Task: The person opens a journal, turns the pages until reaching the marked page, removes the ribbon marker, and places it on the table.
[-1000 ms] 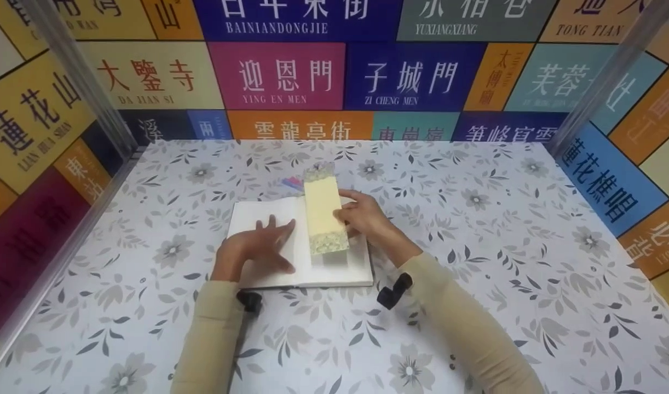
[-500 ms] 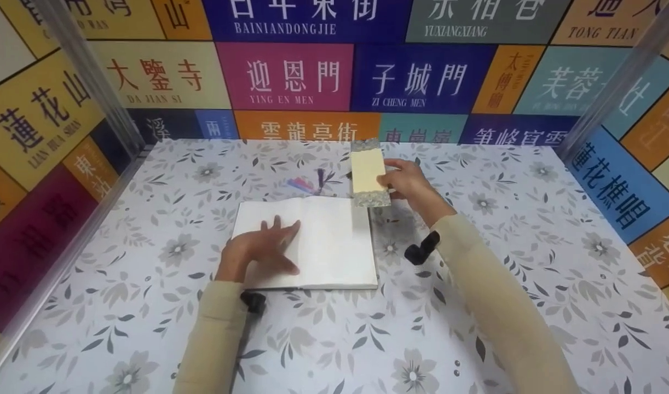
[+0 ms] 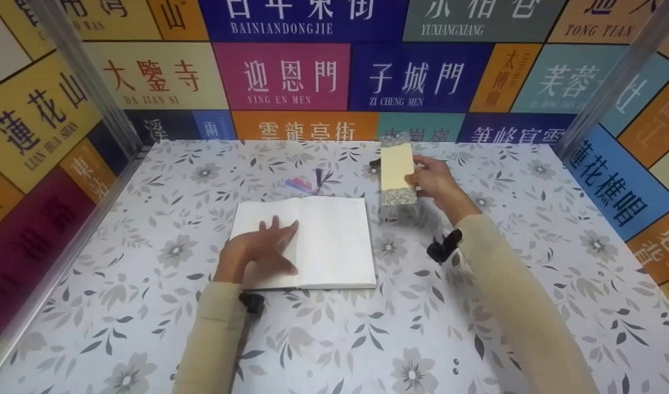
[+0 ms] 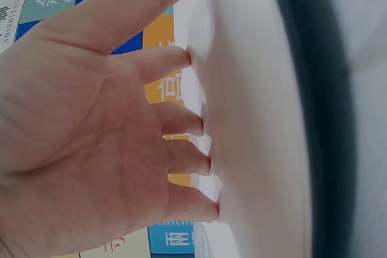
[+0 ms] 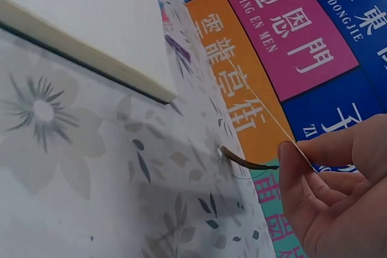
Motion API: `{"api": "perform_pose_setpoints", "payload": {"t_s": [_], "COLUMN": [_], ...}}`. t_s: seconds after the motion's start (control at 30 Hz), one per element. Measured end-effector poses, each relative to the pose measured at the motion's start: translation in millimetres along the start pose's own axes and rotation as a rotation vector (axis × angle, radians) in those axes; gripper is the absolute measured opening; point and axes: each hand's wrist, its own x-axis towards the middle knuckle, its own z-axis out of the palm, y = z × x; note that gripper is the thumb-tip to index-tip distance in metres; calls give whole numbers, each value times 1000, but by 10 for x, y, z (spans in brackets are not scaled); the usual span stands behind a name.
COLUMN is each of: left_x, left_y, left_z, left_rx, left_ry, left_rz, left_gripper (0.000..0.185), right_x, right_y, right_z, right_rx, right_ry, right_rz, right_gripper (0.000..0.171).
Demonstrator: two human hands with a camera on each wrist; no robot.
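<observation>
An open book (image 3: pixel 337 241) with blank white pages lies on the table. My left hand (image 3: pixel 260 246) rests on its left page with fingers spread; in the left wrist view the fingertips (image 4: pixel 208 164) press against the paper. Right of the book and farther back, my right hand (image 3: pixel 436 180) pinches a cream bookmark (image 3: pixel 397 169) with grey floral ends by its right edge, thumb in front. The right wrist view shows the bookmark (image 5: pixel 260 98) edge-on as a thin line, raised above the table, with a brown tassel (image 5: pixel 248 162) hanging beside it.
Behind the book lies a flat pink and blue piece (image 3: pixel 300 185) with a dark purple tassel (image 3: pixel 318 179). A floral cloth (image 3: pixel 411 334) covers the table. Colourful sign panels (image 3: pixel 282 76) stand along the back and both sides.
My right hand has carried the bookmark from above the right page rightward and back, off the book. The right page and purple tassel are now uncovered. My left hand stays in place.
</observation>
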Motion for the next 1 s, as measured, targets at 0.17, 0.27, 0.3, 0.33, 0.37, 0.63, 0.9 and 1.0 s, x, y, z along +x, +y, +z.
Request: {"api": "perform_pose_setpoints", "payload": {"t_s": [0.17, 0.27, 0.3, 0.33, 0.37, 0.63, 0.9, 1.0], "left_x": [-8, -4, -3, -3, -6, -20, -34, -39], "left_y": [19, 22, 21, 20, 19, 17, 16, 11], "left_z": [-4, 2, 3, 4, 3, -17, 3, 5], "left_rx": [-4, 6, 10, 14, 19, 28, 19, 20], "left_ry": [5, 4, 3, 0, -1, -1, 5, 9], "left_rz": [-3, -3, -1, 0, 3, 5, 14, 18], "left_gripper": [106, 106, 106, 106, 106, 106, 105, 105], "right_x": [-91, -149, -171, -191, -210, -341, -417, -456], "right_y": [126, 199, 223, 250, 277, 540, 745, 779], "right_z": [-75, -99, -98, -97, -94, -34, -38, -46], "right_rx": [-34, -51, -56, -58, -67, -88, -142, -198], "right_ry": [6, -1, -3, -6, -8, -30, -27, -19], "right_rz": [0, 0, 0, 1, 0, -22, -28, -33], "right_gripper": [71, 72, 72, 72, 72, 68, 71, 71]}}
